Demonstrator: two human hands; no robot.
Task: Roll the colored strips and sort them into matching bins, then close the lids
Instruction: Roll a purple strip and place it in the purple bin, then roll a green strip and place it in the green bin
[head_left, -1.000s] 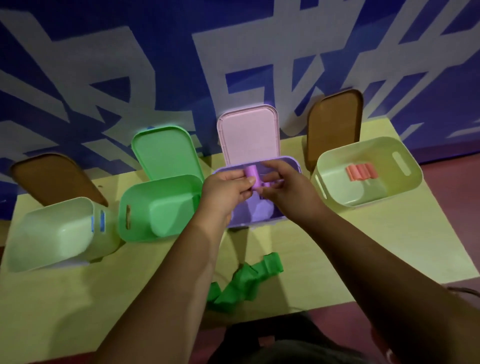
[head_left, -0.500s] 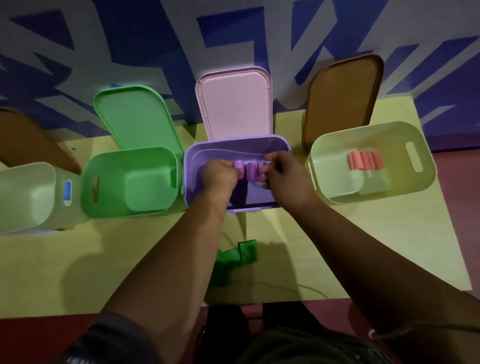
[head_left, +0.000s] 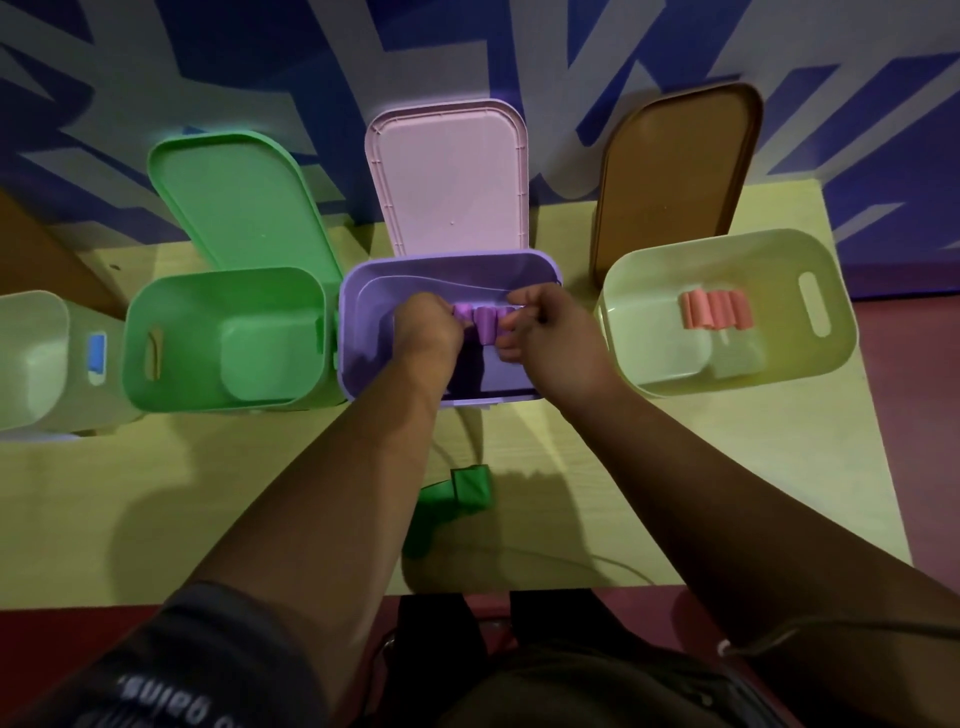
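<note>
Both hands are inside the purple bin, holding rolled purple strips between them. My left hand pinches the left end of the rolls and my right hand pinches the right end. The bin's pink lid stands open behind it. An unrolled green strip lies crumpled on the yellow table, partly under my left forearm. The green bin to the left has its green lid open.
A pale bin at the right holds rolled orange strips, its brown lid upright behind. At the far left a pale bin shows a blue strip through its handle slot. A thin cable lies near the front edge.
The view has tilted down and closer. My hands have lowered the purple rolls from above the bin into it, and the rolls now lie side by side between my fingers.
</note>
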